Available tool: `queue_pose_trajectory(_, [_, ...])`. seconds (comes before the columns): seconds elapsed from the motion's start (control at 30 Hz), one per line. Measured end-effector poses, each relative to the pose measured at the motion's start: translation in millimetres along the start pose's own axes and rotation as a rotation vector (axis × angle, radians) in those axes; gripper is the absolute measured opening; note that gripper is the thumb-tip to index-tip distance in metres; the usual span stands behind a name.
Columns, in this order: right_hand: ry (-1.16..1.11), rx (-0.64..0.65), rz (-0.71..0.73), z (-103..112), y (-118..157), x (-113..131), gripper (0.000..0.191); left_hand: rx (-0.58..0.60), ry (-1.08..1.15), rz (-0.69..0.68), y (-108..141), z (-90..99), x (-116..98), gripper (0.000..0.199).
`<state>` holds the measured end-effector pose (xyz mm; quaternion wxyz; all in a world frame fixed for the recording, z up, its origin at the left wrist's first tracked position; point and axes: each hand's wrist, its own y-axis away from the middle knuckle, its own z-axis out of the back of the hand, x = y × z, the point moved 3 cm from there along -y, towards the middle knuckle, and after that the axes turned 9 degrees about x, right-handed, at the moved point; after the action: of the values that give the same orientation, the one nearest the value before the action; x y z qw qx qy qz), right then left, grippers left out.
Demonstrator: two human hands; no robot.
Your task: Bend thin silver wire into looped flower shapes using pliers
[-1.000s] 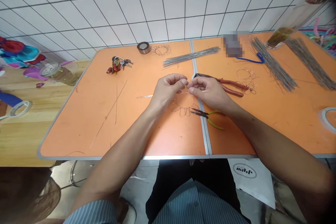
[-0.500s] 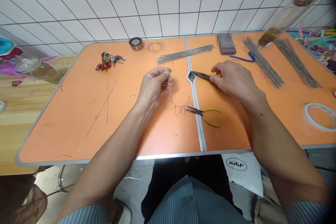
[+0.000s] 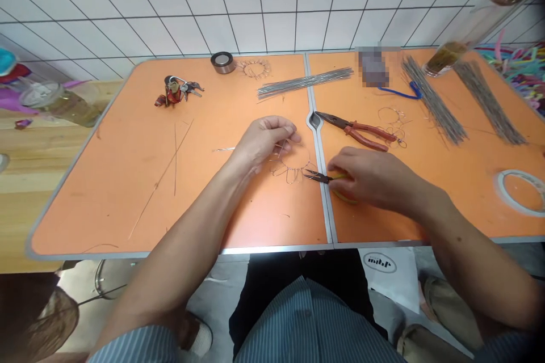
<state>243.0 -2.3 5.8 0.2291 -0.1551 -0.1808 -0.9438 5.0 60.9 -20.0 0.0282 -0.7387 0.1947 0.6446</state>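
Note:
My left hand (image 3: 272, 139) pinches the thin wire ring (image 3: 292, 168), whose looped petals spread over the orange table (image 3: 264, 221). My right hand (image 3: 357, 176) is closed around the yellow handles of the small pliers (image 3: 317, 176); their dark jaws point left, at the ring's right edge. Behind my right hand, the red-handled pliers (image 3: 357, 129) lie on the table with their tip at the oval fitting in the seam. A small tangle of wire (image 3: 392, 119) lies by their handles.
Bundles of straight wire (image 3: 304, 83) lie at the back and right (image 3: 489, 103). Keys (image 3: 176, 91), a tape roll (image 3: 222, 62) and another wire ring (image 3: 255, 69) are at the back left. A white ring (image 3: 522, 193) lies far right; a glass jar (image 3: 447, 57) stands at the back.
My right hand has left the red-handled pliers and moved toward me onto the yellow-handled ones. My left hand has shifted right and down, to the wire ring.

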Motion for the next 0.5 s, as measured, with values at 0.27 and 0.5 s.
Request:
queue_pose_trajectory(0.27, [0.202, 0.052, -0.222, -16, 19, 1, 0.024, 0.134, -0.292, -0.006, -3, -12.2, 20, 0.012])
queue_pose_trajectory(0.5, [-0.132, 0.137, -0.28, -10, 32, -27, 0.009, 0.065, -0.047, 0.039, -4, -8.1, 15, 0.005])
